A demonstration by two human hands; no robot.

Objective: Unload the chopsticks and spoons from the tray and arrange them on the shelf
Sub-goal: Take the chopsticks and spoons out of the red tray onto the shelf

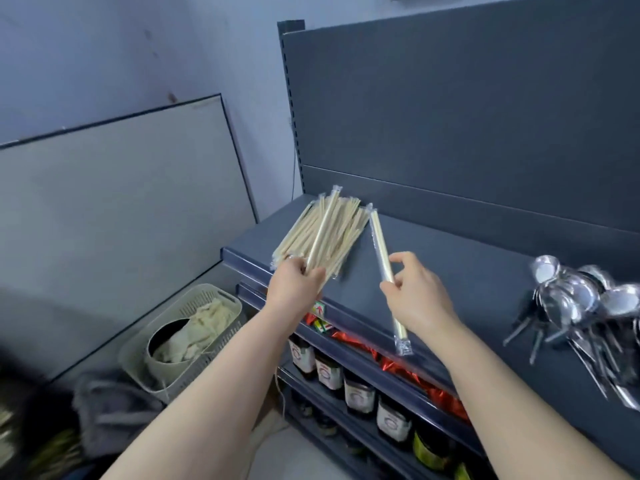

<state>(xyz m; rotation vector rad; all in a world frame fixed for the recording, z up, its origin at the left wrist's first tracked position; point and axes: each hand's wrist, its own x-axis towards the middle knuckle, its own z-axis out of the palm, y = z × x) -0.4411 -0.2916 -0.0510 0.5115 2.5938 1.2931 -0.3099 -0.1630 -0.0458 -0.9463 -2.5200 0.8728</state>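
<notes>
Two hands, two kinds of tableware, one top shelf.

On the top shelf (450,268), one heap of wrapped chopsticks (322,233) lies at the left end, its sticks too closely packed to count. One separate wrapped pair (380,245) is pinched in the right hand (419,296), and the left hand (294,289) grips the heap. One cluster of metal spoons (581,306) sits near the right edge, blurred, perhaps a dozen. Below are six jars (329,372) in one row: four with pale labels and two greenish. Beside the unit stands one basket (221,299) holding one bowl (166,363).
</notes>
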